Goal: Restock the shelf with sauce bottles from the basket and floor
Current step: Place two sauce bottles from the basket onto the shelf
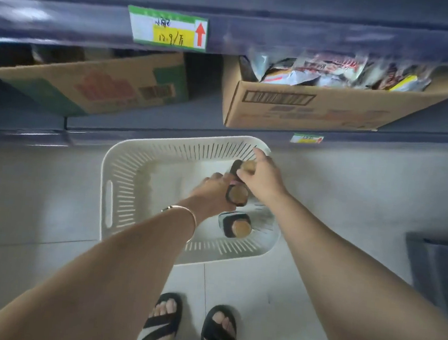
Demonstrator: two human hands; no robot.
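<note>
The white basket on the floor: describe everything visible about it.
The white basket looks like plastic, rectangular with rounded corners, slotted walls and a handle cutout on its left side. It sits flat on the tiled floor before the bottom shelf. Both hands reach into it; one dark bottle with a tan cap stands unheld near its right wall.

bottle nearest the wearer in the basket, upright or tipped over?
Upright: the bottle shows its round tan cap facing the camera, standing on the floor of the white basket, untouched by either hand.
</note>
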